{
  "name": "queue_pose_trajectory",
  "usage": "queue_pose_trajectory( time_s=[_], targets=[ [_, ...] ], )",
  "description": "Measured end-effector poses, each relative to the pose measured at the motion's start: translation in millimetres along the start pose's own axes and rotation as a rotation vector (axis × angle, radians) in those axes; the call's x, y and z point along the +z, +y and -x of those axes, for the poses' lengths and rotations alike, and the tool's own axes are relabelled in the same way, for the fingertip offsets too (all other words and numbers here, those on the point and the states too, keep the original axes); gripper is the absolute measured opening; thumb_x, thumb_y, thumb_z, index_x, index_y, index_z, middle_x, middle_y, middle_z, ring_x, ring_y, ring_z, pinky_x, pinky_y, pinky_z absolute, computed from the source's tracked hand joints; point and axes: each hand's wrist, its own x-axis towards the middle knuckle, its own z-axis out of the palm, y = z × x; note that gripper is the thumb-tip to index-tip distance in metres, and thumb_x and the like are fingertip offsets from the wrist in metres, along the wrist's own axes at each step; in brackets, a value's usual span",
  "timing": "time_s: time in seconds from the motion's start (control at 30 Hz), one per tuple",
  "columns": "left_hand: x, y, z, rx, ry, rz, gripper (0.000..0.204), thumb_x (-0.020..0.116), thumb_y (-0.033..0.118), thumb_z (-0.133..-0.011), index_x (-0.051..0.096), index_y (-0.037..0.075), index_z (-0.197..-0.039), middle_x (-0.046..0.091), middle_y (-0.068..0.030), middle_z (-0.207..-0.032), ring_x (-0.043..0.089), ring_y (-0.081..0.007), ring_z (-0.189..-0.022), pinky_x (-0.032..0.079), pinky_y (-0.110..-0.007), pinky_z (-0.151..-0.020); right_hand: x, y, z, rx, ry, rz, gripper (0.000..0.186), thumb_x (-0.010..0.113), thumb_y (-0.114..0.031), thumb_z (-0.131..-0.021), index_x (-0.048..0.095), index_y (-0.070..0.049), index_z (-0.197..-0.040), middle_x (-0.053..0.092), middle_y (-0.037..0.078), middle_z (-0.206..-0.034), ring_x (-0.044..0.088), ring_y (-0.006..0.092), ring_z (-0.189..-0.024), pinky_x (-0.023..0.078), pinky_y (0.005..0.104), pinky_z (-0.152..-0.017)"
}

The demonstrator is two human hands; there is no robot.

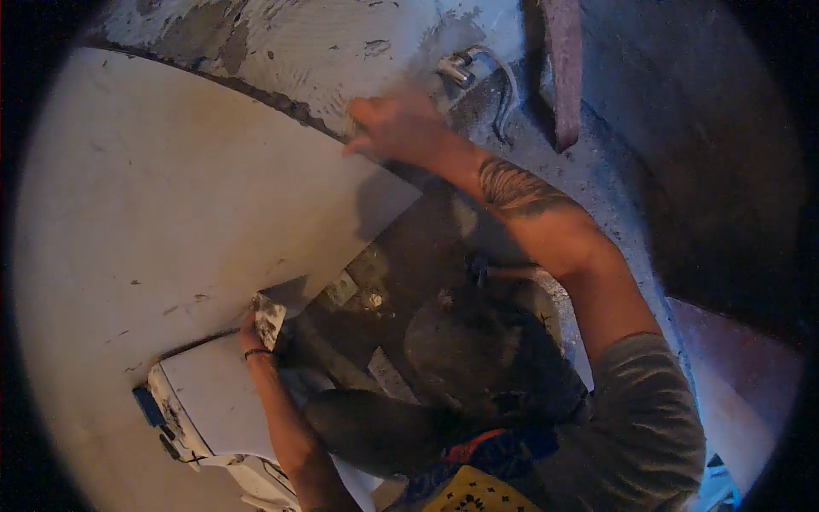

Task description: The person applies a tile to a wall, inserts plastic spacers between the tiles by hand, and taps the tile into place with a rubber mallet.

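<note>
At the far edge of a large beige panel, my right hand has its thumb and fingers closed in a pinch. Something small and pale shows between them, too blurred to name. My left hand is lower down, near the panel's near edge and the top of a white casing. It grips a flat white piece smeared with dark dirt. Most of the left fingers are hidden behind that piece.
Rough, patchy plaster borders the panel's far edge. A metal fitting with a curved hose lies beyond my right hand. A long pinkish strip stands farther right. Small rubble lies below the panel corner.
</note>
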Motion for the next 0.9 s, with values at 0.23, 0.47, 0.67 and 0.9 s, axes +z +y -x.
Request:
queue_pose_trajectory(
  time_s=[0.23,0.47,0.67,0.9],
  targets=[
    [0.5,1.2,1.9,-0.053,0.037,-0.06,0.041,0.046,0.023,-0.089,0.049,-0.005,-0.12,0.054,-0.0156,-0.119,0.052,-0.03,-0.108,0.041,-0.041,-0.096,2.9,-7.8,18.8,0.082,-0.181,0.054,0.025,0.063,-0.023,-0.068,0.051,-0.008,-0.083,0.057,0.009,-0.056,0.06,0.0275,-0.052,0.048,0.038,-0.05],
    [21.7,2.7,16.0,-0.102,0.052,0.129,0.044,0.041,0.023,-0.093,0.039,0.001,-0.131,0.04,-0.0081,-0.137,0.035,-0.028,-0.125,0.022,-0.041,-0.108,-49.3,-50.5,97.1,0.15,-0.788,-0.041,0.038,0.057,-0.01,-0.069,0.053,-0.007,-0.106,0.063,0.013,-0.084,0.062,0.028,-0.08,0.049,0.0427,-0.062],
    [25.8,5.2,19.1,-0.174,-0.009,0.19,0.043,0.041,0.026,-0.094,0.039,0.008,-0.134,0.037,-0.0067,-0.138,0.032,-0.0266,-0.128,0.02,-0.042,-0.109,8.3,-44.9,93.0,0.606,-0.373,-0.395,0.03,0.057,-0.02,-0.08,0.059,-0.005,-0.106,0.062,0.016,-0.094,0.059,0.0344,-0.089,0.048,0.0411,-0.076],
    [15.3,4.4,12.5,-0.067,0.033,-0.005,0.045,0.039,0.031,-0.095,0.042,0.003,-0.13,0.047,-0.0093,-0.13,0.045,-0.0266,-0.119,0.034,-0.039,-0.102,40.0,-58.2,69.1,0.631,-0.082,-0.55,0.025,0.055,-0.015,-0.08,0.06,-0.005,-0.102,0.06,0.017,-0.099,0.056,0.0333,-0.092,0.045,0.0396,-0.081]
  ],
)
